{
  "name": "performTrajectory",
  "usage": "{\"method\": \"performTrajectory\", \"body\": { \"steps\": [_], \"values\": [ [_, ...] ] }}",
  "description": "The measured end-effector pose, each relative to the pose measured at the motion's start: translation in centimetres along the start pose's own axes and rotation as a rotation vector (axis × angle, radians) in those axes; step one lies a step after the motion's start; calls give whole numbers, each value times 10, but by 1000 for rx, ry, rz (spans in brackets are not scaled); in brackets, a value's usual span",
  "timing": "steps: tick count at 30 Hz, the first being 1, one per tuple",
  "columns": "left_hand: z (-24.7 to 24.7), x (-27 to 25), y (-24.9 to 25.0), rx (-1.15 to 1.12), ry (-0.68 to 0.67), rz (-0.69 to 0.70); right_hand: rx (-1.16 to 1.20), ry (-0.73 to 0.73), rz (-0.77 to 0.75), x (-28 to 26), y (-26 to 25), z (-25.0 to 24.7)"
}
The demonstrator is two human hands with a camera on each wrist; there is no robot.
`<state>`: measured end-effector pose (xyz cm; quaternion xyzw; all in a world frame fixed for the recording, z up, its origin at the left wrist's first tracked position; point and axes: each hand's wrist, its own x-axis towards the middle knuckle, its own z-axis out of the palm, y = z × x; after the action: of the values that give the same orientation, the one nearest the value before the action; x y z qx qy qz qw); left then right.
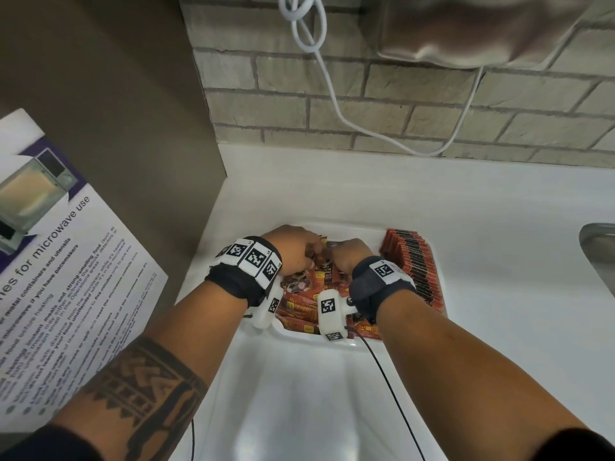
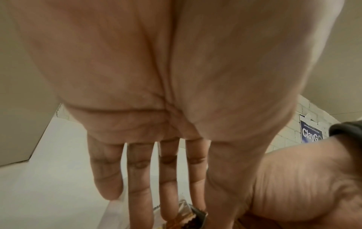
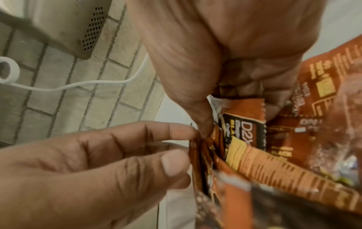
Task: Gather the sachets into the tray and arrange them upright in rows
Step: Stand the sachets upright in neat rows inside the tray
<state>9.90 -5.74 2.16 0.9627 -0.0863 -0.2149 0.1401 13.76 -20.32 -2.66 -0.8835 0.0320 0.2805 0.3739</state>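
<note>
My left hand point(image 1: 293, 247) and right hand point(image 1: 351, 257) meet over the far end of the white tray point(image 1: 352, 228), both working one small bundle of red-orange coffee sachets point(image 3: 197, 162). My left fingertips point(image 3: 176, 131) lie straight against the bundle's side while the thumb closes in, pinching it. My right thumb and curled fingers clamp the sachets' top edges from above. The loose pile point(image 1: 299, 304) lies flat and jumbled in the tray beneath my wrists; a finished upright row point(image 1: 412, 264) stands along the right wall. These sachets look light, thin and glossy, so I judge they slide and fan apart easily. Holding them by the flat faces, squeezed together near the crimped top, should keep them square.
</note>
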Motion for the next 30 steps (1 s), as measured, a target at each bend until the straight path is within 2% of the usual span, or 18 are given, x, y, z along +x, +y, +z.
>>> {"method": "performTrajectory", "body": {
  "steps": [1, 2, 5, 8, 11, 19, 24, 28, 30],
  "values": [
    [0, 0, -1, -7, 0, 0, 103, -1, 58, 2, -1, -3],
    [0, 1, -1, -12, 0, 1, 94, 26, 64, 2, -1, -3],
    [2, 2, -2, -18, -3, 2, -64, 26, 12, 10, 3, 1],
    [4, 4, -3, -23, 5, 1, 52, 78, -17, 7, 2, -1],
    [5, 5, -3, -27, 2, 2, 65, 141, -30, 4, 6, -10],
    [5, 5, 6, -19, -19, 0, 19, 165, -42, -11, 11, -42],
    [1, 4, 15, -59, 0, 51, 97, 236, -35, -15, 17, -58],
    [-3, 3, 21, -51, 1, 33, 198, 263, -32, -18, 22, -69],
    [-9, 2, 24, -110, 69, 17, 284, 258, -42, -20, 23, -74]
  ]
}}
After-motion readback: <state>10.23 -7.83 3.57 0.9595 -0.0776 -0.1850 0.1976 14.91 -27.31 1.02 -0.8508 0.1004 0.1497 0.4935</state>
